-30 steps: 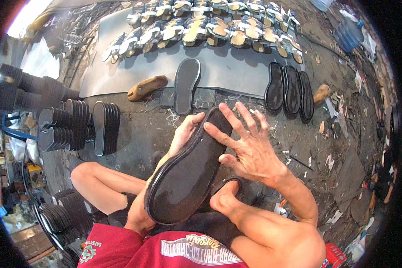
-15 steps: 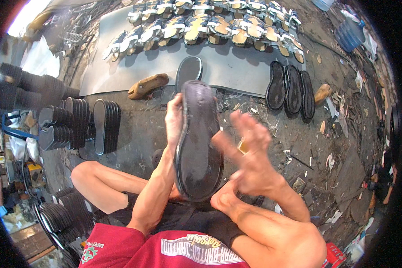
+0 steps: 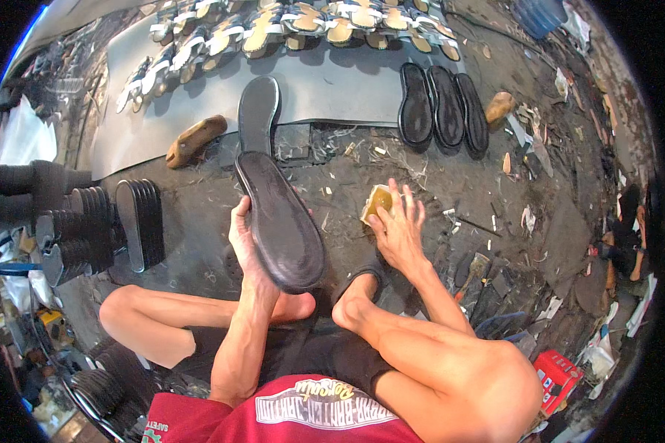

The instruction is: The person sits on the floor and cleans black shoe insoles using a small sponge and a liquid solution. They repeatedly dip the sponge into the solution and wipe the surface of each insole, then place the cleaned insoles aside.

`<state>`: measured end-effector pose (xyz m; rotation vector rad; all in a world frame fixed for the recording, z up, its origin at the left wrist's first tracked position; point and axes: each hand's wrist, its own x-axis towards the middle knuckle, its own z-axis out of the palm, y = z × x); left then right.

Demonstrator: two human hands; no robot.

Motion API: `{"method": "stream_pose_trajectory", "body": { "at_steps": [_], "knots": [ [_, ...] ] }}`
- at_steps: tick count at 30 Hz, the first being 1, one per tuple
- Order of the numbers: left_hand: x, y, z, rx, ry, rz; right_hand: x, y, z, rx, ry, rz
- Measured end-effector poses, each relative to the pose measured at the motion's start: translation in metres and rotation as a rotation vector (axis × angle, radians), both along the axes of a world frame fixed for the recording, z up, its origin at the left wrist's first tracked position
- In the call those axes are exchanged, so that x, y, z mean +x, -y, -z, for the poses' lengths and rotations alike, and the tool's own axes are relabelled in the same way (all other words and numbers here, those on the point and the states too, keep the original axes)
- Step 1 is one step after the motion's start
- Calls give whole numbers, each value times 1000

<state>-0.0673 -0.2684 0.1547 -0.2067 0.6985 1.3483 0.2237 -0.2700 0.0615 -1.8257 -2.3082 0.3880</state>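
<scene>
A black shoe sole (image 3: 284, 225) with a raised rim is in my left hand (image 3: 242, 235), which closes around its left edge. The sole tilts, with its narrower end away from me. My right hand (image 3: 400, 229) is low over the floor, fingers stretched and apart. Its thumb and forefinger are at the edge of a yellowish block (image 3: 379, 201) with a pale, ragged border; whether they press on it I cannot tell. Just beyond the held sole, another black sole (image 3: 259, 111) lies partly on the grey sheet, its near end hidden.
Rows of sandals (image 3: 262, 33) stand on the grey sheet (image 3: 332, 92). Three black soles (image 3: 446, 107) lie at right, near a wooden shoe last (image 3: 499, 107); another last (image 3: 196, 140) is at left. Stacked soles (image 3: 139, 225) stand left. A brush (image 3: 474, 272) and scraps litter the floor.
My left hand has tilted the sole and moved it left in the view. My right hand has gone from a blurred motion beside the sole to the yellowish block. The whole view has shifted.
</scene>
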Motion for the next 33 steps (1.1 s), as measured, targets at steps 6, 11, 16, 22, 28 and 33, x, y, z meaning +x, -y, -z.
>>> {"method": "stream_pose_trajectory", "body": {
  "at_steps": [6,11,16,22,28,33],
  "knots": [
    [3,6,7,159,107,11,6,16,-16,-26,-315,213],
    [25,8,-4,68,22,75,-7,2,-87,-427,-1222,282],
    [36,11,-24,84,252,265,-48,-26,-151,-183,-1141,-214],
    [33,10,-39,89,376,171,-68,-27,-143,217,-84,-247],
    [26,2,-39,-8,235,197,-56,-24,-146,239,-164,-312],
    [31,5,-56,-54,222,263,-55,-47,-139,176,85,-280]
  ]
}}
